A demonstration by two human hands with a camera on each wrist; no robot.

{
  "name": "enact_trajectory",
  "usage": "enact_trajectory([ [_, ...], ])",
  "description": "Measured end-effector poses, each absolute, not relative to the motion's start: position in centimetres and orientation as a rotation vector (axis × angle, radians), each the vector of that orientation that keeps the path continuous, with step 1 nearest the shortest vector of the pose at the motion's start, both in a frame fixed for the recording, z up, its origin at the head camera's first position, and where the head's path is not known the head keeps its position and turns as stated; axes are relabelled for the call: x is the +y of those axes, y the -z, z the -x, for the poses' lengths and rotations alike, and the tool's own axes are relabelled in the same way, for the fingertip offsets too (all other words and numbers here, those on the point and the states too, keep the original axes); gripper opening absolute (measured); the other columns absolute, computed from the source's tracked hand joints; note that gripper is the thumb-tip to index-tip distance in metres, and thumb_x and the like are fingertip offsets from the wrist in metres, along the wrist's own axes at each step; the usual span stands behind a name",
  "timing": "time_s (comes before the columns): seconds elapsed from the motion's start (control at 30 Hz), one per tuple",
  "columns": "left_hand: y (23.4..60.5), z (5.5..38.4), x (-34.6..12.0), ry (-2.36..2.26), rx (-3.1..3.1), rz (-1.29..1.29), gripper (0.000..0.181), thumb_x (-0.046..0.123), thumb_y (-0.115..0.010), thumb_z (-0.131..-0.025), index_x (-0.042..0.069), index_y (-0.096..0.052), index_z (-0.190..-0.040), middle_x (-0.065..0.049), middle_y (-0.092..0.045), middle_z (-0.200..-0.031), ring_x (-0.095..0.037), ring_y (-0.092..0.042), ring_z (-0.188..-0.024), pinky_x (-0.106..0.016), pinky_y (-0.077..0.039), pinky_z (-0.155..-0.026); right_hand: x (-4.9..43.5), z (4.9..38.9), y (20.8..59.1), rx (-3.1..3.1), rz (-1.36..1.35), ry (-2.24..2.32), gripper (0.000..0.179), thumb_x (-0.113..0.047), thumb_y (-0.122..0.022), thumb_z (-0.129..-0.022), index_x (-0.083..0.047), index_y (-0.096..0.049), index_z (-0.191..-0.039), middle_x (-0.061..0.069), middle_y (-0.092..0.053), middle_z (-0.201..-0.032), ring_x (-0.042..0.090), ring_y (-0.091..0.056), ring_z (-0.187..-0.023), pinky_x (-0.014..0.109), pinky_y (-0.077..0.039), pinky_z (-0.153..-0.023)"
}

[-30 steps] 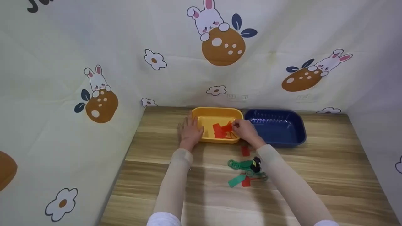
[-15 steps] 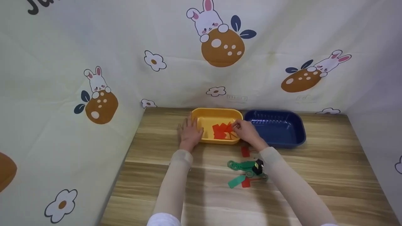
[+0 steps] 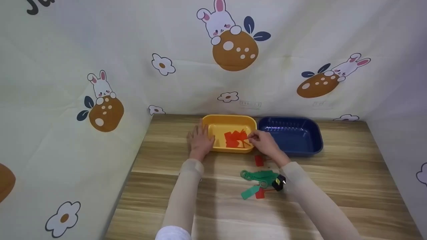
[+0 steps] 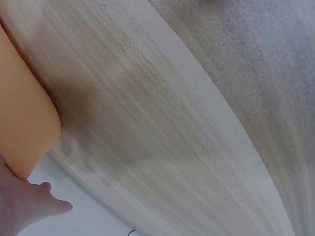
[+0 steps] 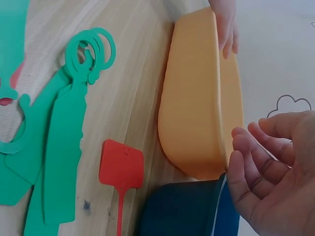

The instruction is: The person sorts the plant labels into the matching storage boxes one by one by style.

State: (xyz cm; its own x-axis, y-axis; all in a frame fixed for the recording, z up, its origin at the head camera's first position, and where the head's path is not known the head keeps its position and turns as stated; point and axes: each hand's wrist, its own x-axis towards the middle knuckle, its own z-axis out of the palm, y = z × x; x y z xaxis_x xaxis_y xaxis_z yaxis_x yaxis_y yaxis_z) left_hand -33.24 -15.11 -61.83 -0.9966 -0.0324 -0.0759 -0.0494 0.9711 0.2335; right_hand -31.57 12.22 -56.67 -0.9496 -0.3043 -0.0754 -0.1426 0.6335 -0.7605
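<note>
Cut-off wall letters (image 3: 33, 12) are being seen. By the spread left hand (image 3: 200, 142), one yellow tray (image 3: 230, 150) of red tags (image 3: 232, 143) is being touched; any pinch by the bent right hand (image 3: 264, 142) beside them cannot be told. Further right, one blue tray (image 3: 295, 140) is being seen.

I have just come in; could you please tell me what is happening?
A person's left hand rests at the left end of the yellow tray; the right hand is by red tags inside it, though whether it grips one is unclear. Green tags and more red ones lie on the table.
</note>
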Motion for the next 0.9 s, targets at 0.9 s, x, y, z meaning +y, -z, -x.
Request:
enact_trajectory([
  [0.9, 61.8, 33.3, -15.0, -0.395, 3.041, 0.065, 0.064, 0.044, -0.044, -0.102, 0.013, -0.031, -0.157, -0.008, -0.005, -0.169, -0.038, -0.020, -0.152, -0.066, -0.020, -0.119, 16.1, 25.9, 58.0, 2.679, 0.397, 1.067, 0.017, -0.014, -0.063, -0.097, -0.006, -0.072, -0.110, 0.004, -0.074, -0.094, 0.013, -0.065, -0.077, 0.032, -0.054, -0.069],
])
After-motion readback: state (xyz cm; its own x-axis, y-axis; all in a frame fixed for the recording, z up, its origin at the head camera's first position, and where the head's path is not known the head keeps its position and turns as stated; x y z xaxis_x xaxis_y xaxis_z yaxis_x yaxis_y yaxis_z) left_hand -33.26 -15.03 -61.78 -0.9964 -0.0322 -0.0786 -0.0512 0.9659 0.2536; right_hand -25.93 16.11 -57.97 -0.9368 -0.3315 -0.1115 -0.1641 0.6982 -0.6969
